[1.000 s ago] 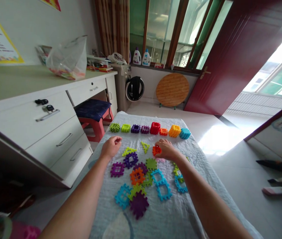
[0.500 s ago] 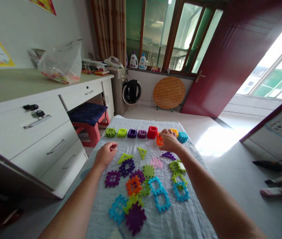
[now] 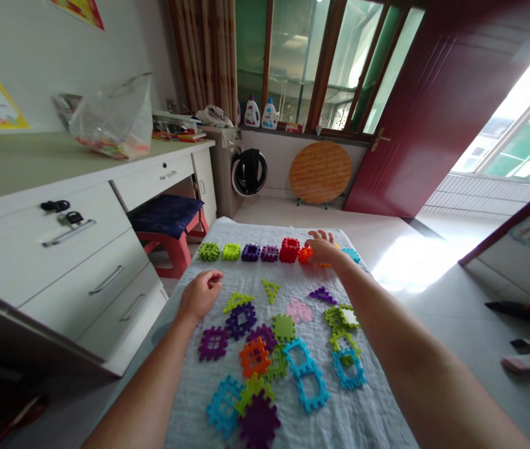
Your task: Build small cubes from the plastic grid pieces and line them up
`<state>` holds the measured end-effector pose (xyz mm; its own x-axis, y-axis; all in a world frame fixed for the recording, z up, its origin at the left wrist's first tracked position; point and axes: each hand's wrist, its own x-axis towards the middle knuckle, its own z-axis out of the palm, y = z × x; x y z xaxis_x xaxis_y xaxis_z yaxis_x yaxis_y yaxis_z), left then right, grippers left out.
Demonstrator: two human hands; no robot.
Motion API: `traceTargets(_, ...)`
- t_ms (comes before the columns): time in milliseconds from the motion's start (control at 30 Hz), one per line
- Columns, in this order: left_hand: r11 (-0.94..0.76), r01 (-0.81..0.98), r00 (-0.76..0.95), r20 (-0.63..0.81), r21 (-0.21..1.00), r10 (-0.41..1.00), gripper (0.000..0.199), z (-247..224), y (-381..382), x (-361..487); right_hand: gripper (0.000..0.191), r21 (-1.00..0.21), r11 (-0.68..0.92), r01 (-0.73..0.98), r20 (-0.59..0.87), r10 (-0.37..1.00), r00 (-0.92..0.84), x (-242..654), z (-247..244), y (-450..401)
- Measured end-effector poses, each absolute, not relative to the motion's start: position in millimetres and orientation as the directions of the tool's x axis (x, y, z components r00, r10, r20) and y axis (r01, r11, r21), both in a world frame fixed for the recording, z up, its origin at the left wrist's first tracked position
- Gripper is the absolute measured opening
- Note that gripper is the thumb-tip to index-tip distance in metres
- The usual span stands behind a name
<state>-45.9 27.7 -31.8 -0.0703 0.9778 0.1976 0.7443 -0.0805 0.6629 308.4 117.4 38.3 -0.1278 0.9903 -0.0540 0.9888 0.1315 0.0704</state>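
Note:
My right hand (image 3: 323,247) is over the far row of toy blocks, its fingers apart. Just left of it stands an orange block (image 3: 305,254), no longer between the fingers. A yellow-orange block (image 3: 325,265) is mostly hidden under the hand, and a blue block (image 3: 351,254) shows past the wrist. To the left in the row stand a red block (image 3: 289,250), two purple ones and two green ones. My left hand (image 3: 202,292) rests on the cloth with curled fingers and nothing visible in them, left of a green triangular piece (image 3: 237,302).
Several flat interlocking pieces lie on the cloth-covered table (image 3: 288,399), among them an orange square (image 3: 254,357), a dark purple square (image 3: 259,421) and blue frames (image 3: 312,390). A stool (image 3: 164,215) and white drawers (image 3: 87,262) stand at left. A red door (image 3: 400,112) is at right.
My right hand has let go of the orange block and lifted slightly, moving right with its fingers spreading. The left hand stays on the cloth. The view has shifted a little.

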Motion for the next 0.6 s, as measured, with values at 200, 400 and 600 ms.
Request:
traceTargets(200, -0.081, 0.748, -0.068, 0.198, 0.659, 0.978, 0.028, -29, 26, -45, 0.053, 0.084, 0.160, 0.984, -0.041, 0.987, -0.157, 308, 37, 121)
traceTargets(400, -0.072, 0.756, -0.077, 0.198, 0.650, 0.977, 0.029, -30, 26, -45, 0.057, 0.051, 0.156, 0.986, 0.102, 0.982, -0.161, 313, 52, 110)
traceTargets(600, -0.085, 0.746, -0.069, 0.203, 0.660, 0.977, 0.029, -34, 28, -46, 0.040, -0.137, 0.057, 0.989, 0.413, 0.911, 0.005, 340, 72, 54)
